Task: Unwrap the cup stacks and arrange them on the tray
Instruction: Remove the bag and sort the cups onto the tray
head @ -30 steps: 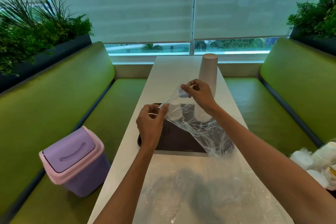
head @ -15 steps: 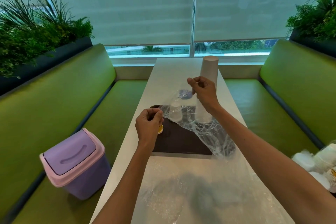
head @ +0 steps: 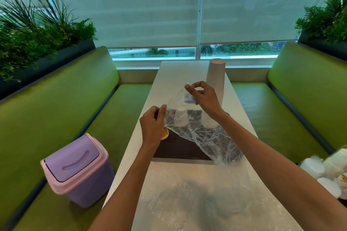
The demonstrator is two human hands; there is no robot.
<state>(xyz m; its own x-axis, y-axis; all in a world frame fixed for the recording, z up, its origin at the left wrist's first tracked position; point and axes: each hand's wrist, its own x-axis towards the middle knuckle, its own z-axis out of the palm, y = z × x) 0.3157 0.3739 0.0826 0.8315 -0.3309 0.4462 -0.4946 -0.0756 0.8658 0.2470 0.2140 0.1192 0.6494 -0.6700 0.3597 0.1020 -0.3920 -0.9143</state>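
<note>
The left hand [head: 153, 127] and right hand [head: 203, 97] each pinch the clear plastic wrapper [head: 206, 137], stretching it over the brown tray [head: 180, 153], probably to fold it away; the upturned cup stack [head: 215, 75] stands beyond, far right

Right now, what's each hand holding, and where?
Both pinch the clear plastic wrap: left hand at its left edge, right hand at its top edge.

Green booth benches [head: 56, 110], white table [head: 172, 78], blinds-covered window [head: 150, 5].

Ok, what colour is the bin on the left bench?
The bin is lilac with a pink rim; head view.
</note>
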